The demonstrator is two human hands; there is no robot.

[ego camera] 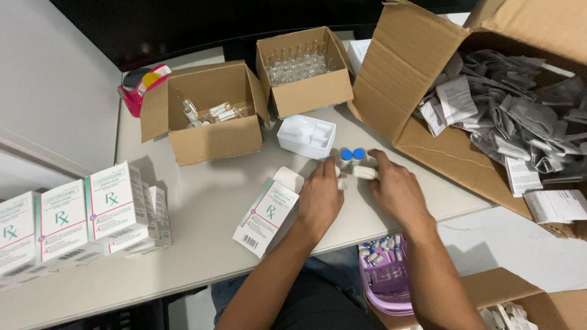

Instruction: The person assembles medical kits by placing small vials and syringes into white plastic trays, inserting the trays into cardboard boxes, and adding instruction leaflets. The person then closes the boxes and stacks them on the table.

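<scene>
Hands meet near the middle of the bench (202,208), just in front of a white moulded tray (307,135). The left hand (319,197) lies palm down, its fingers curled round a small white-labelled vial (342,182) that only partly shows past the fingertips. The right hand (394,189) reaches in from the right and pinches a second small vial (365,173), which lies on its side with its long axis running left to right, pointing toward the left hand. So both hands are closed on vials and nearly touch each other.

Two blue-capped vials (352,155) stand upright just beyond the fingertips, between the hands and the tray; the right hand looks slightly nearer to them. Both forearms come up from the lower edge of the view and converge, wrists low over the surface.

An opened white medicine carton (266,212) lies flat just left of the left wrist, its flap up. Further left, a row of like cartons (73,217) stands upright. Two small open cardboard boxes (205,113) holding glass ampoules sit behind, and a large cardboard box (428,91) of folded paper leaflets lies tipped at the right. A purple basket (388,284) of vials sits below the bench edge.
</scene>
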